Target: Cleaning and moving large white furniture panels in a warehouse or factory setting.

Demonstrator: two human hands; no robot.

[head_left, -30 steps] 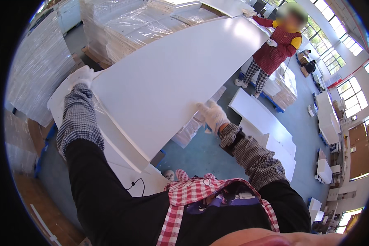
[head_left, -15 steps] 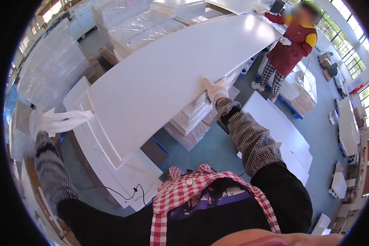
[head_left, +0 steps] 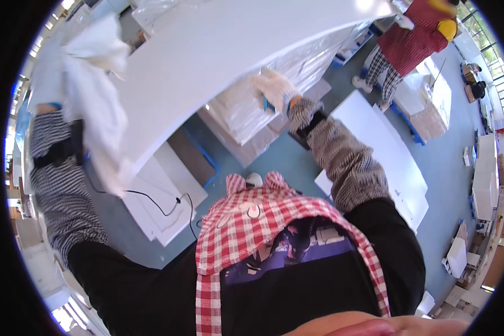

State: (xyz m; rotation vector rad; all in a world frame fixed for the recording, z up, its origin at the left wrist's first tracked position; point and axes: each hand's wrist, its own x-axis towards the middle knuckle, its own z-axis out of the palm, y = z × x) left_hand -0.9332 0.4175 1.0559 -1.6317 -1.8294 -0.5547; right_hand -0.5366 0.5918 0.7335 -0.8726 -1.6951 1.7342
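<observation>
A large white panel [head_left: 207,53] with a curved near edge spans the upper middle. My right hand [head_left: 278,91], in a white knitted glove, is at this edge with its fingers curled against it; the fingertips are partly hidden. At the left, my left hand [head_left: 49,92] is raised and blurred, closed on a white cloth [head_left: 98,101]. The cloth hangs in loose folds over the panel's left end, also smeared by motion. Both forearms wear checked sleeve covers.
Beneath the panel is a stack of film-wrapped boards [head_left: 235,117]. White boards lie low at the left with a black cable [head_left: 151,196], and more white boards [head_left: 375,151] at the right. A co-worker in a red apron [head_left: 414,33] stands at the panel's far right end.
The cloth has swung up and spread out as my left hand rose. My view has shifted, and the panel appears higher. My right hand remains at the panel's near edge.
</observation>
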